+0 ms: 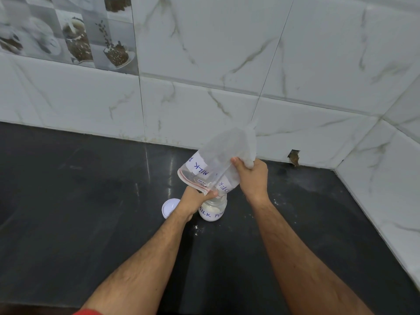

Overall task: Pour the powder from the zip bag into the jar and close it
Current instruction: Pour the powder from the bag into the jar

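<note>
A clear zip bag with a white label reading "MILK POWDER" is held upside down, its red zip mouth right over the open clear jar. The jar stands on the black counter, holds white powder and bears a "MILK POW" label. My left hand pinches the bag's mouth at the jar's rim. My right hand grips the bag's raised bottom corner. The bag looks almost empty. The jar's white lid lies flat on the counter just left of the jar, partly behind my left wrist.
The black counter runs to a white marble-tiled wall at the back and another on the right. A few specks of spilled powder lie in front of the jar. A small chipped hole sits at the wall's base.
</note>
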`<act>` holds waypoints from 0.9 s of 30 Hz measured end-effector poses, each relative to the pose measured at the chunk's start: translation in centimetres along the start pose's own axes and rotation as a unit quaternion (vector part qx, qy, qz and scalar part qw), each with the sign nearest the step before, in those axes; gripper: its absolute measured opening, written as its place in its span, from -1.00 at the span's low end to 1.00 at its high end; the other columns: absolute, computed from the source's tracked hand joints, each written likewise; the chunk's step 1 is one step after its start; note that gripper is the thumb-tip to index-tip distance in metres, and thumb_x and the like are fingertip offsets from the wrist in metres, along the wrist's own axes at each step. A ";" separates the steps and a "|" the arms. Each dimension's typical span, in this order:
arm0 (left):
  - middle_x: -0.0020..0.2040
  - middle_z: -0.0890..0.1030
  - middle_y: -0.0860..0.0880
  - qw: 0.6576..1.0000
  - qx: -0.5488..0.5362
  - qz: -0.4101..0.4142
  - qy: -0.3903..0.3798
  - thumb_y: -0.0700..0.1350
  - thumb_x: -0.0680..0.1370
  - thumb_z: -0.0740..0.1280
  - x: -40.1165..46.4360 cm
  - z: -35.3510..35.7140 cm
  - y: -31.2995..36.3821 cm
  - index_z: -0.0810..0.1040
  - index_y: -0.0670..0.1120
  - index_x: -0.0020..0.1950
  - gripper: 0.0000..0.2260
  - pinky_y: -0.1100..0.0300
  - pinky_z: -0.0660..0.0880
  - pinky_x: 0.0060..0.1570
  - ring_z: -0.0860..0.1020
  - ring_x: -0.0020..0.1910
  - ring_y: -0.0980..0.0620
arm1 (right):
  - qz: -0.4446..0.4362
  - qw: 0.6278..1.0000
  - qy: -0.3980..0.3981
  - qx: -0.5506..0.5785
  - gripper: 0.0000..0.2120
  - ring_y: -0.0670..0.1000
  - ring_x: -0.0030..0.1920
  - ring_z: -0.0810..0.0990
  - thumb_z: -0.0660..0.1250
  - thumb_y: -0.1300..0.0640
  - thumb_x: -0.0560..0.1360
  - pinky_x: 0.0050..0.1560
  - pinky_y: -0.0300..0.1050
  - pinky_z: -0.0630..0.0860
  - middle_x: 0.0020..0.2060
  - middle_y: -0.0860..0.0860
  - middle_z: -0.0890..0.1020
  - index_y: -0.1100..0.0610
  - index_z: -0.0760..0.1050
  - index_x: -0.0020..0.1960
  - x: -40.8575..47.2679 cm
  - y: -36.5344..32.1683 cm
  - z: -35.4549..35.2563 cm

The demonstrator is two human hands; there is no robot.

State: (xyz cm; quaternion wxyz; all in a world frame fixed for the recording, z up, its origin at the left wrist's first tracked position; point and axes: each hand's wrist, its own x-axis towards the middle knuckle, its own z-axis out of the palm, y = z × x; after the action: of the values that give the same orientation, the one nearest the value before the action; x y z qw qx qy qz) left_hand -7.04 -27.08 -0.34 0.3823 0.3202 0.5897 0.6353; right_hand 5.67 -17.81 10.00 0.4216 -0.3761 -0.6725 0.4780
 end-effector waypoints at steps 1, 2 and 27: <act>0.18 0.67 0.05 1.000 0.016 -0.003 0.006 -0.19 0.39 0.57 0.2 -0.1 -0.1 0.54 0.05 0.25 -0.53 0.15 0.52 0.21 0.61 0.16 0.14 | 0.002 1.000 0.001 0.002 -0.82 0.05 -0.20 0.67 0.47 0.14 0.49 -0.06 0.17 0.64 -0.22 0.15 0.72 0.27 0.64 -0.16 0.1 0.0 -0.1; 0.17 0.67 0.08 0.999 0.033 -0.006 0.025 -0.11 0.37 0.59 0.4 -0.2 -0.2 0.55 0.12 0.22 -0.53 0.09 0.52 0.23 0.61 0.17 0.13 | 0.005 1.000 0.000 0.006 -0.81 0.10 -0.17 0.70 0.47 0.14 0.49 -0.04 0.19 0.65 -0.20 0.16 0.73 0.28 0.64 -0.15 0.2 0.0 -0.1; 0.48 0.39 0.04 0.990 0.098 -0.085 -0.059 0.15 0.17 0.66 0.4 -1.5 1.4 0.30 0.09 0.50 -0.03 -0.05 0.25 0.48 0.30 0.50 0.02 | 0.125 0.973 0.085 0.174 -0.86 -0.06 -0.10 0.72 0.44 0.28 0.50 -0.09 -0.18 0.62 -0.15 -0.04 0.73 0.05 0.63 -0.10 1.6 1.4 -1.5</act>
State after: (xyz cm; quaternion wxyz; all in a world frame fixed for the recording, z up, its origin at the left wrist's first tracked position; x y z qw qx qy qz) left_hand -8.69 -27.50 0.88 0.4356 0.3418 0.6505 0.5199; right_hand 6.64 -15.50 9.23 0.4732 -0.4177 -0.4881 0.6028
